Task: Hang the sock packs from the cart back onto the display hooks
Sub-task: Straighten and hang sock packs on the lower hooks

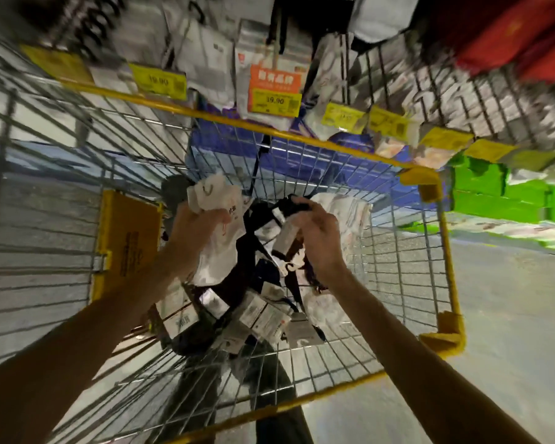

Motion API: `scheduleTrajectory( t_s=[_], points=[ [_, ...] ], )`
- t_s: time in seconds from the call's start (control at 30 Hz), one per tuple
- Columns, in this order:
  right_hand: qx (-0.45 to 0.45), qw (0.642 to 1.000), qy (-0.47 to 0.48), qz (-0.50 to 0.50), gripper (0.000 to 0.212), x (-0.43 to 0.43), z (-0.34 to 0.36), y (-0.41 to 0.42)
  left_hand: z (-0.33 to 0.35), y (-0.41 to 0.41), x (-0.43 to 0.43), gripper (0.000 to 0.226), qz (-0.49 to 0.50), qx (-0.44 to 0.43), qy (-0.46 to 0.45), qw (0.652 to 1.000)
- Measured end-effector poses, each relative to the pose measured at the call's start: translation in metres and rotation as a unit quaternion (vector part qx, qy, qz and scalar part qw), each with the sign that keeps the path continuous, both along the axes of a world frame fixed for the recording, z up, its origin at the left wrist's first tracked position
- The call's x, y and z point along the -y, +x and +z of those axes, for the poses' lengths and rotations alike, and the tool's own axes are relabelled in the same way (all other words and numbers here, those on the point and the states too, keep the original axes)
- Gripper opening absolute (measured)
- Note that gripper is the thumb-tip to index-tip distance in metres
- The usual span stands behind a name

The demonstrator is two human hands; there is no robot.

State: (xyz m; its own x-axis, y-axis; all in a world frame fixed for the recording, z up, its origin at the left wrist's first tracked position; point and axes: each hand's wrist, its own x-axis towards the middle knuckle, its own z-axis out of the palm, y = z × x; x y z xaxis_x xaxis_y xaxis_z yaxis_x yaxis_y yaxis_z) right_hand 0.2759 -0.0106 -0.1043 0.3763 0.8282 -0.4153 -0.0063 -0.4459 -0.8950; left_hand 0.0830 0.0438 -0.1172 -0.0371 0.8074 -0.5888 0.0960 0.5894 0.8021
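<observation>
Both my hands are down inside the wire cart. My left hand grips a white sock pack by its upper part, with its hanger tab sticking up. My right hand holds a dark sock pack with a white label, lifted above the pile. Several more sock packs, dark and white, lie heaped on the cart floor. Beyond the cart's far rim hangs the sock display, blurred, with packs on hooks.
Yellow price tags and an orange sign hang in front of the display. A yellow plastic flap sits on the cart's left wall. Green boxes lie to the right, red cloth at top right. Grey floor surrounds the cart.
</observation>
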Motion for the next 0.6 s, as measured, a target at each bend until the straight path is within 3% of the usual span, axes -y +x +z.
scheduleTrajectory(
  t_s=[0.13, 0.27, 0.4, 0.6],
  points=[
    [-0.03, 0.998, 0.046, -0.03, 0.027, 0.006, 0.06, -0.002, 0.049, 0.013, -0.011, 0.02, -0.07, 0.003, 0.031, 0.997],
    [-0.039, 0.996, 0.077, -0.023, 0.03, 0.001, 0.129, -0.011, 0.122, 0.034, -0.017, 0.032, -0.165, 0.034, 0.092, 0.982],
    [-0.034, 0.99, 0.11, -0.077, 0.037, -0.019, 0.203, -0.01, 0.207, 0.049, -0.021, 0.035, -0.229, 0.089, 0.144, 0.959],
    [-0.021, 0.98, 0.184, -0.077, 0.046, -0.02, 0.291, -0.002, 0.3, 0.072, -0.016, 0.041, -0.18, 0.15, 0.192, 0.953]
  ],
)
